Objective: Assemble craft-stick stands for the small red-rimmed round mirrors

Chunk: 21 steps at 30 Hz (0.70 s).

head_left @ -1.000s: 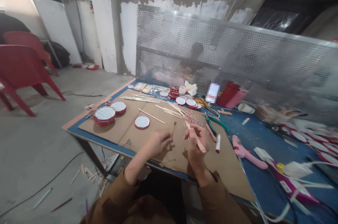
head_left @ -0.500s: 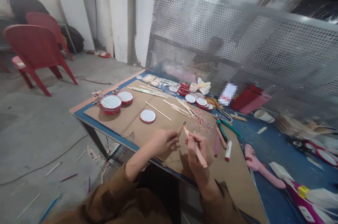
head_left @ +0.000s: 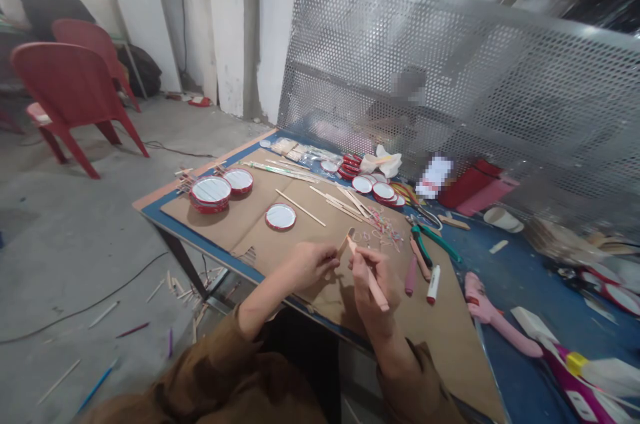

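My left hand is closed on a short flat wooden stick that points up and right. My right hand grips a peach-coloured craft knife, its tip touching the stick's end. Both hands hover over a brown cardboard sheet on a blue table. A round red-rimmed lid lies just beyond my left hand. Loose rubber bands and long wooden sticks lie a little farther off.
Green pliers, a white marker and a pink glue gun lie right of my hands. Stacked red lids sit at the table's left end. A perforated metal panel stands behind, red chairs on the left.
The view swung left and down, then settled. My hands came closer together, and the knife tip now meets the end of the stick.
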{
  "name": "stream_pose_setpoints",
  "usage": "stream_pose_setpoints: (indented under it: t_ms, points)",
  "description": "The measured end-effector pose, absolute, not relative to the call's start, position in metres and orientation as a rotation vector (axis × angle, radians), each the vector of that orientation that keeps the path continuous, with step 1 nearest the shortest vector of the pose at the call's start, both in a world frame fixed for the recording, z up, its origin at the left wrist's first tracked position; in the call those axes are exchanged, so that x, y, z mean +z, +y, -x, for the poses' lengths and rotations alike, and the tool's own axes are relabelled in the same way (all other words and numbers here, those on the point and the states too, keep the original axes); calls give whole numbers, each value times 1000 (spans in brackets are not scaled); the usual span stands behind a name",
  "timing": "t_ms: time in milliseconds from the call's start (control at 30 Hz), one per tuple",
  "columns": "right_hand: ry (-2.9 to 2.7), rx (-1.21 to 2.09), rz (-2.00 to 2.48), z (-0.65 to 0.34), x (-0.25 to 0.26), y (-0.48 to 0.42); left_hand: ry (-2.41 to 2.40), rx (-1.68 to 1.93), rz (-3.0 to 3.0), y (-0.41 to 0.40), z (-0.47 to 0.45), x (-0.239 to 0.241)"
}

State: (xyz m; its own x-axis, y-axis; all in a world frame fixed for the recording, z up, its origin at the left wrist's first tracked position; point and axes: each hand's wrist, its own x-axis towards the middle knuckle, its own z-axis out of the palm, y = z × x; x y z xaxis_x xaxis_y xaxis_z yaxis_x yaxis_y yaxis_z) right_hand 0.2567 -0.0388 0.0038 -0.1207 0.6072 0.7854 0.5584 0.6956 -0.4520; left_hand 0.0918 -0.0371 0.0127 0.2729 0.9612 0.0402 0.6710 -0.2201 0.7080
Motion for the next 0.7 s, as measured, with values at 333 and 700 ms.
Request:
stream_pose_setpoints:
  t_ms: [333, 700]
  points:
    - [-1627, 22, 1073, -260, -1, -36, 1455, 660, -1952, -38, -91, 14]
    - [-1765, 86, 962, -259, 0, -38, 1464, 686, -1968, -37, -91, 11]
